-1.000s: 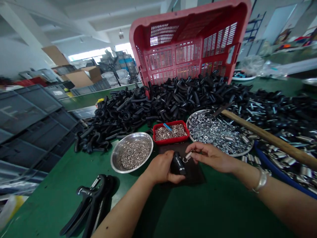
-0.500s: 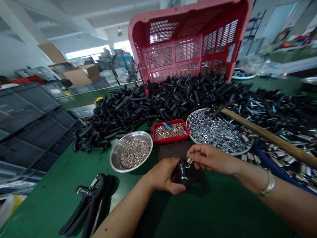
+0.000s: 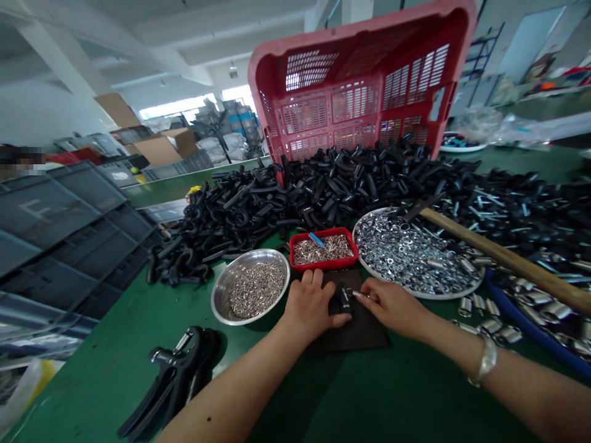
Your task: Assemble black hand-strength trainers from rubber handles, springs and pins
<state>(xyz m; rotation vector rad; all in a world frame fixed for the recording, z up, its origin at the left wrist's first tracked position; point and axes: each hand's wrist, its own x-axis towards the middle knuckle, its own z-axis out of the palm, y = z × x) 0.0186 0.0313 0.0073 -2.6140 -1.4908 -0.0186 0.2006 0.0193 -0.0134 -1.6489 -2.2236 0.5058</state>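
Over a dark brown pad [image 3: 367, 335], my left hand [image 3: 311, 304] is closed around a short black handle piece [image 3: 344, 300] with pale lettering. Part of that piece is hidden by my fingers. From the other side, my right hand [image 3: 397, 307] pinches a small metal coil spring [image 3: 357, 295]. The spring's near end meets the handle piece; whether it is hooked in cannot be made out. Assembled black hand grippers [image 3: 178, 375] with a spring at the top lie at the left of the green table.
Beyond my hands stand a steel bowl [image 3: 221, 298] of tiny metal parts, a red tray [image 3: 323, 266] of pins and a white plate [image 3: 429, 294] of metal rings. Behind them is a heap of black handles [image 3: 341, 184] under a tipped red crate [image 3: 318, 43]. A wooden-handled hammer [image 3: 498, 249] lies right.
Both hands have moved slightly forward with the handle piece and spring, lowering them onto the pad. The spring now lies more sideways. The whole view has shifted a little.
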